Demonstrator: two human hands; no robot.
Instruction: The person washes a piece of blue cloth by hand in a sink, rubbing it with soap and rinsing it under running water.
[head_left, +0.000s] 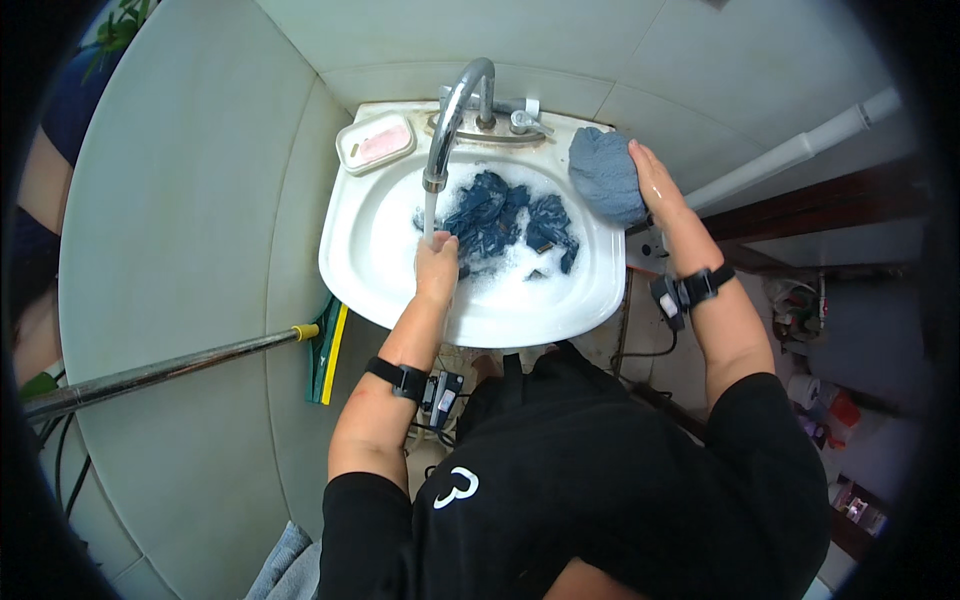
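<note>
White sink point(372, 262), soapy dark clothes point(510, 222) inside, soap dish point(375, 143) on rim.

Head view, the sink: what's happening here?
A person stands at a white wash basin with the tap running. The left hand is under the stream, at the edge of dark blue cloth lying in soapy water. The right hand rests on a bunched grey-blue cloth on the basin's right rim. A soap dish with a pink bar sits on the left rim.
</note>
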